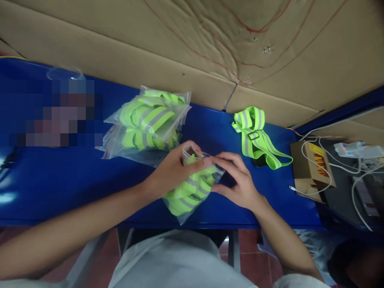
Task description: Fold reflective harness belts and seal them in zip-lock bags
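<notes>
A clear plastic bag [192,192] with a folded yellow-green and grey reflective strap inside hangs tilted between my hands, above the blue table. Near its upper end, my left hand [183,166] is closed on the bag, thumb across the front. My right hand [237,178] is at the bag's right edge, its fingertips and thumb touching the plastic. Behind my left hand lies a pile of similar filled bags [150,116]. A loose reflective strap [250,132] with a black buckle rests behind my right hand.
Brown cardboard [192,76] with red cords stands along the back of the blue table [120,180]. An open cardboard box [312,168], white cables and a dark surface are at the right. A blurred, pixelated area covers the left. Part of a person shows at the lower right.
</notes>
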`<state>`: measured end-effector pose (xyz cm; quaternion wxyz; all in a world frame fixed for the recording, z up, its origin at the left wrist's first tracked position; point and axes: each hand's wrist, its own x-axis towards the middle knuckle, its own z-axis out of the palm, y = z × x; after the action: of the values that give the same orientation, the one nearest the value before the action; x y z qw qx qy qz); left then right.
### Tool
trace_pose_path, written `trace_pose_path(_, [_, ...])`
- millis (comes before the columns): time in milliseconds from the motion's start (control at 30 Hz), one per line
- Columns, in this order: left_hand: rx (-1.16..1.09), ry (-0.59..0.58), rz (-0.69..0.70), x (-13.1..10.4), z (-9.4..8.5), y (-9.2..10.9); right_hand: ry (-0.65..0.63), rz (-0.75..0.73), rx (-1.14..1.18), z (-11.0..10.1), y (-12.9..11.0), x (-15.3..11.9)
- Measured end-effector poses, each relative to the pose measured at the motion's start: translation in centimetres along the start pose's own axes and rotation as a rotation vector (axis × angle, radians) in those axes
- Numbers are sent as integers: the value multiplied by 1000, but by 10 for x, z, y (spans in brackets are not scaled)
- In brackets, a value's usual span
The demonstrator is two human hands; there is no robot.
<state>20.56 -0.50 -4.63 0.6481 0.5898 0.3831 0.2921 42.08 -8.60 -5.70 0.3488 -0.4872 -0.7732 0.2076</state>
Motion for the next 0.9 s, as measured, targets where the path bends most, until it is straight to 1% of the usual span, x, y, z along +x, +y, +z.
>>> trace_pose_path(100, [-46, -157, -32, -3, -9, -1, 7, -2, -98, -1, 1, 1])
trace_pose_path(167, [-86, -262, -65, -3, -16, -4, -12, -12, -153, -1, 4, 2])
trace_pose_path(233, [-130, -314, -92, -2, -19, -9, -61, -21, -193, -2, 6, 3])
trace_pose_path(267, [-149, -310, -99, -1, -19, -11, -89, -30, -200, -3, 7, 4])
trace_pose_path(333, [-185, -252, -107, -2, -15, -16, -131, -36, -184, -5, 8, 5])
trace_pose_path(433, [-215, -172, -146, -6, -7, -22, -152, -5, -91, -8, 8, 7])
trace_pose_path(500, [-222, -134, -170, -9, -5, -24, -204, 30, 71, -10, 9, 8])
trace_pose_path(567, [-232, -104, -192, -10, -5, -24, -309, 51, 286, -12, 10, 11])
trace_pose_path(633, [-246, -136, -232, -8, -8, -23, -423, 69, 444, -11, 10, 13])
trace_pose_path(667, [-254, -188, -258, -7, -10, -23, -458, 76, 478, -10, 10, 14])
trace_pose_path(733, [-255, -315, -299, -2, -16, -21, -488, 92, 478, -8, 9, 15])
trace_pose_path(767, [-240, -355, -304, 0, -18, -20, -484, 98, 466, -7, 9, 15])
trace_pose_path(800, [-217, -364, -301, 1, -20, -20, -475, 103, 456, -7, 9, 15])
trace_pose_path(833, [-195, -347, -299, 2, -22, -19, -463, 108, 454, -8, 9, 14])
trace_pose_path(900, [-179, -255, -295, 2, -24, -19, -435, 122, 480, -10, 11, 12])
